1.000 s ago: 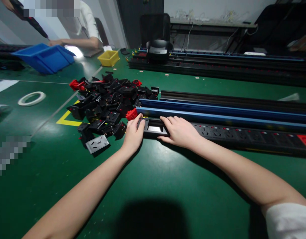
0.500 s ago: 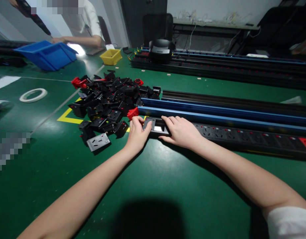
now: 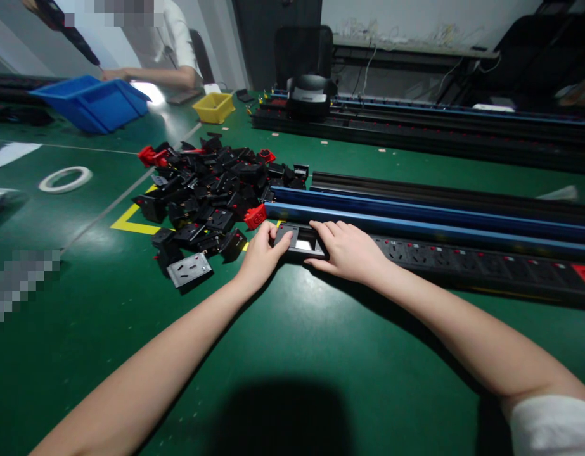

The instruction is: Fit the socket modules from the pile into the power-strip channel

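Note:
A long black power strip (image 3: 463, 258) lies across the green table, its left end an open slot (image 3: 302, 243). My left hand (image 3: 262, 254) curls round that left end, fingers pressed on a small black socket module at the slot. My right hand (image 3: 348, 251) lies palm down on the strip just right of the slot, fingers bent over its far edge. A pile of black and red socket modules (image 3: 211, 196) sits just left of my left hand, with one grey-faced module (image 3: 189, 270) lying apart at the front.
Blue and black rails (image 3: 439, 212) lie behind the strip, and more strips (image 3: 416, 133) along the far edge. A blue bin (image 3: 92, 104), a yellow tray (image 3: 213, 106) and a tape roll (image 3: 64, 178) sit at left. Another person in a white shirt (image 3: 163, 44) works at the far left.
My left hand has slid right along the strip's end, from its corner onto the slot. My right hand has hardly moved.

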Available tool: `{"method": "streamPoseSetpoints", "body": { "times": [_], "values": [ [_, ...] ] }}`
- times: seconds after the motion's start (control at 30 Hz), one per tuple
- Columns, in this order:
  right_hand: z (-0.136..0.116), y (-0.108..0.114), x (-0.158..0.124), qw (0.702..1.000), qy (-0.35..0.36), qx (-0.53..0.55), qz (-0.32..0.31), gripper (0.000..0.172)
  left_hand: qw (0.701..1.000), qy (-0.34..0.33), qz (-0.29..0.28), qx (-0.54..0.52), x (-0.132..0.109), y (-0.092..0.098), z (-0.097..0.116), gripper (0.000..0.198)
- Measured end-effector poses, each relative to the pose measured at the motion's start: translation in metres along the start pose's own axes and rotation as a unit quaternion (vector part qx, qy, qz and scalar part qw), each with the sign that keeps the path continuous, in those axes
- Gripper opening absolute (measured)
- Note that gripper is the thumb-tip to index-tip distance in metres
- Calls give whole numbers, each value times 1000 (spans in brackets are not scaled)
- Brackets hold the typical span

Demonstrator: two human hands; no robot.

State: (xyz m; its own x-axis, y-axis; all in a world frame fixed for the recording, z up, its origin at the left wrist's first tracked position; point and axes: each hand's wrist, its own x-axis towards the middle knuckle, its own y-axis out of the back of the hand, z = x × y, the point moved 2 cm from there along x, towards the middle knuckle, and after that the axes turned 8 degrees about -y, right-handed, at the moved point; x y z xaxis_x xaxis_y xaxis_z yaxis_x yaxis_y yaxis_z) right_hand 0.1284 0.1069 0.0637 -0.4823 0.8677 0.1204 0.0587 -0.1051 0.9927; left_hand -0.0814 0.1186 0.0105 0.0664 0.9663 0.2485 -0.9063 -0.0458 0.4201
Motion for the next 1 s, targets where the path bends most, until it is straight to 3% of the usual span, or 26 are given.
{"method": "streamPoseSetpoints", "body": {
  "times": [0.07,0.23,0.4,0.63,0.73,0.9,1.0],
  "values": [
    [0,0,0,1000,-1,2,0,75,1000,-1,0,-7,0,0,0,40],
    [0,1,0,1000,-1,7,-2,76,997,-37,-72,-16,0,-5,8,34],
    [1,0,0,1000,12,24,5,78,996,-47,-76,-24,0,-5,12,31],
    [2,-1,-3,993,83,74,38,77,995,-63,-79,-8,1,-3,12,28],
    [2,0,-3,990,108,78,37,76,996,-56,-58,-45,0,-4,11,27],
    [1,4,-2,990,124,70,15,73,992,-29,34,-122,3,-3,6,25],
    [3,5,-1,987,130,90,5,73,988,-12,60,-139,4,-2,4,25]
  ]
}}
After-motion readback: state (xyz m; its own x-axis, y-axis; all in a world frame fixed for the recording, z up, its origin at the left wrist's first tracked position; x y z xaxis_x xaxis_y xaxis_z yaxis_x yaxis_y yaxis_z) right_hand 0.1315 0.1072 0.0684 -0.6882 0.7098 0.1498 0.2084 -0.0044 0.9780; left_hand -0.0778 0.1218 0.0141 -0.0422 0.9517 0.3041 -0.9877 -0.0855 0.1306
